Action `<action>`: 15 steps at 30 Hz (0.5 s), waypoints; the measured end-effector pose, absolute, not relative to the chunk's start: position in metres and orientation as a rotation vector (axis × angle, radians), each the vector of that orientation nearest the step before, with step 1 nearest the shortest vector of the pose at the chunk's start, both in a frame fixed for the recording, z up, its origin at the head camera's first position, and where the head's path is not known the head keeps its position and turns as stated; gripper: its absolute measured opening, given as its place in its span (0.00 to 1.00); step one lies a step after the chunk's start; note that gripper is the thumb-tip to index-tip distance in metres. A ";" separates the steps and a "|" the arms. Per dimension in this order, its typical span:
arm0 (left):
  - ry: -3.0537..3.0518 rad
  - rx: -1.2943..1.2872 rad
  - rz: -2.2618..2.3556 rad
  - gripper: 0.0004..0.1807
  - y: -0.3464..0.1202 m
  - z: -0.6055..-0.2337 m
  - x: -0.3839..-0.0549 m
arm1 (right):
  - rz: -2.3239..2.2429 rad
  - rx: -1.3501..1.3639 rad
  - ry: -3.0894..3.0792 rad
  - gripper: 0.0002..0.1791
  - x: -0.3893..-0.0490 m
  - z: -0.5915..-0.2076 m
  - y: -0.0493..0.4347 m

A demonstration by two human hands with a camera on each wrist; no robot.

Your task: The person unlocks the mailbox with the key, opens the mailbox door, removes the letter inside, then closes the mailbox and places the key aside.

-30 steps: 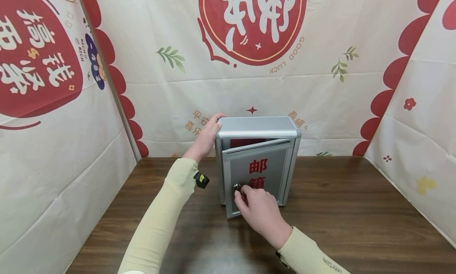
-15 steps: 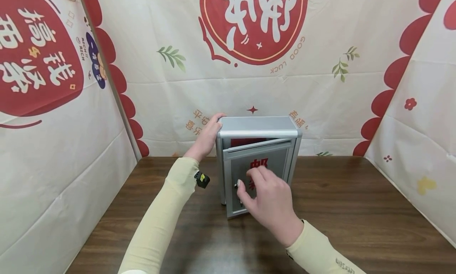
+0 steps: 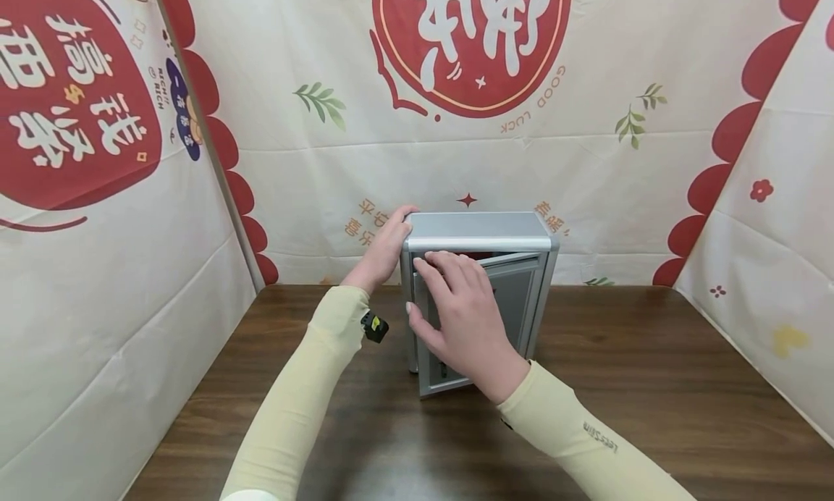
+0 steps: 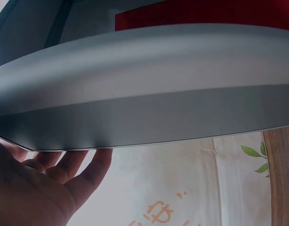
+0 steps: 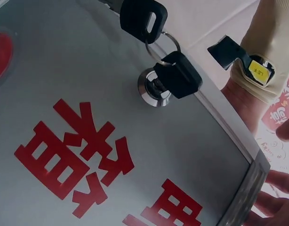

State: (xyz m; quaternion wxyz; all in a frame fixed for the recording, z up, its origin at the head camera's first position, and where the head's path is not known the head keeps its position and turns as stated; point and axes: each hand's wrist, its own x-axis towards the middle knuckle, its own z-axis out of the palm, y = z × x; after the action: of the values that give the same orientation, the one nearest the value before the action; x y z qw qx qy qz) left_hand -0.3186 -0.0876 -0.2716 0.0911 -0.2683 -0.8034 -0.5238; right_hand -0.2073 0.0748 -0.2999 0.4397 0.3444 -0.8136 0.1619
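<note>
A grey metal mailbox stands upright on the far part of the worktop, in front of the back cloth. Its door is ajar: the left edge stands out toward the person, while the right edge lies close to the frame. Behind the gap over the door, a red surface shows inside. In the right wrist view the door bears red Chinese characters and, at the picture's edge, a cut-off red disc. A round silver lock sits by the door's left edge with a black-headed key in it; a second black-headed key hangs from the same metal ring.

The hands are apart from each other, both at the mailbox's upper part. The left hand holds the upper left rear corner, its fingers reaching behind the back edge. The right hand is in front of the door at its upper left corner, fingers spread and slightly bent, thumb held away from them; I cannot tell whether the fingertips touch the door's edge.

Both arms wear pale yellow sleeves, the right one with dark lettering, and a small black camera with a yellow label sits at the left wrist. The worktop is brown wood-grain. Around it hang cream cloths printed with green leaf sprigs, red scalloped borders and large red medallions with white characters.
</note>
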 end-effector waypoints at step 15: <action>-2.384 -0.800 -1.596 0.24 -0.086 -0.271 -0.319 | 0.395 0.852 -2.014 0.16 -0.185 -0.301 0.084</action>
State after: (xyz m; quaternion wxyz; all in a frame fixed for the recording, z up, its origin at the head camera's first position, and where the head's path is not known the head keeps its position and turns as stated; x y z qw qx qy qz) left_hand -0.3190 -0.0856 -0.2711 0.0816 -0.2677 -0.7977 -0.5342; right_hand -0.1847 0.0840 -0.3009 0.4436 0.3436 -0.8123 0.1591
